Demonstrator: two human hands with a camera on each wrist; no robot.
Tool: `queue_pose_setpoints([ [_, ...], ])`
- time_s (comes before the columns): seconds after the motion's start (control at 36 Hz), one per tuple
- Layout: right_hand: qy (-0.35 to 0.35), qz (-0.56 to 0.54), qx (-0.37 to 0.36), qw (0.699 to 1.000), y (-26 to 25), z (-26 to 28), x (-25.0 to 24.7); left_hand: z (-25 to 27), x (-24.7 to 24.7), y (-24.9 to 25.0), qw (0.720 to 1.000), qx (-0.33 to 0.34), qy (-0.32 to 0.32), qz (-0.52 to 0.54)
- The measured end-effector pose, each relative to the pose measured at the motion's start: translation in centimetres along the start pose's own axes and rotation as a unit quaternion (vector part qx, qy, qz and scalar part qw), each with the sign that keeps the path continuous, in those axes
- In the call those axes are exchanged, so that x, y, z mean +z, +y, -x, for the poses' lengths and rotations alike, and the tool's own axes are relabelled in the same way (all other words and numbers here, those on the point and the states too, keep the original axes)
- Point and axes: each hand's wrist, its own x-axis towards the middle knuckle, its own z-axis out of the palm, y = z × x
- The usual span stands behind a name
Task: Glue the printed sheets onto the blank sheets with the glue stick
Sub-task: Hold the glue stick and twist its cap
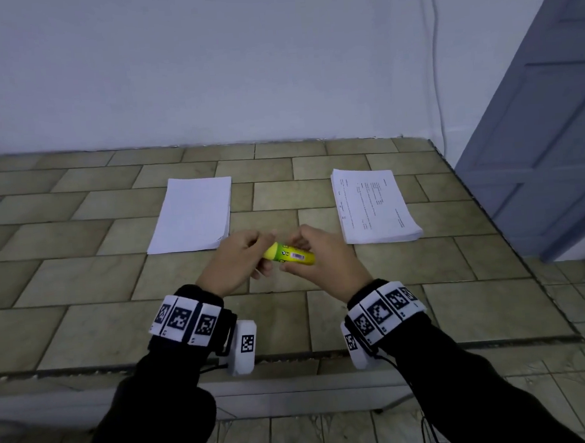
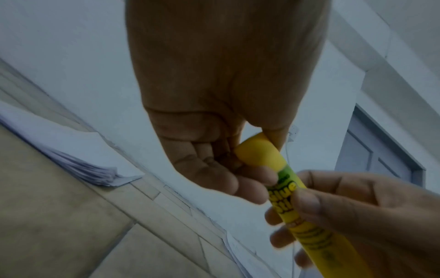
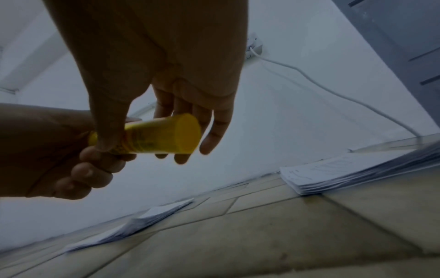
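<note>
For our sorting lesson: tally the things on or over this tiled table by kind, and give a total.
Stack of blank sheets: 1
Stack of printed sheets: 1
Glue stick, held by both the left hand and the right hand: 1
Total: 3
</note>
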Motion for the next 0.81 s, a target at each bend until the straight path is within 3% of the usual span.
queue_pose_setpoints([
  [0.22, -0.058, 0.097, -0.048, 0.992, 0.3, 0.3, -0.6, -0.5, -0.6, -1.0, 0.999, 0.027, -0.014, -0.03],
  [0.39, -0.142, -0.133, 0.019, 0.981, 0.5, 0.2, -1.6, -0.3, -1.0, -1.3, 0.984, 0.16, 0.01, -0.083],
  [0.47, -0.162, -0.181, 0.029, 0.97, 0.4, 0.3, -1.8, -0.1, -1.0, -1.0, 0.977, 0.183, 0.022, -0.109],
  [0.53, -0.147, -0.15, 0.029, 0.977, 0.1, 0.4, -1.7, -0.2, -0.8, -0.7, 0.981, 0.158, 0.025, -0.107],
  [0.58, -0.117, -0.04, 0.0, 0.992, -0.1, 0.5, -1.4, -0.4, -0.6, -0.2, 0.989, 0.102, 0.024, -0.106],
  [0.67, -0.087, 0.104, -0.041, 0.99, -0.5, 0.9, -0.6, -0.5, -0.2, 0.2, 0.984, 0.036, 0.011, -0.172],
  [0.81, -0.064, 0.144, -0.062, 0.986, -0.4, 1.0, -0.1, -0.7, -0.3, 0.2, 0.979, 0.067, 0.011, -0.192],
])
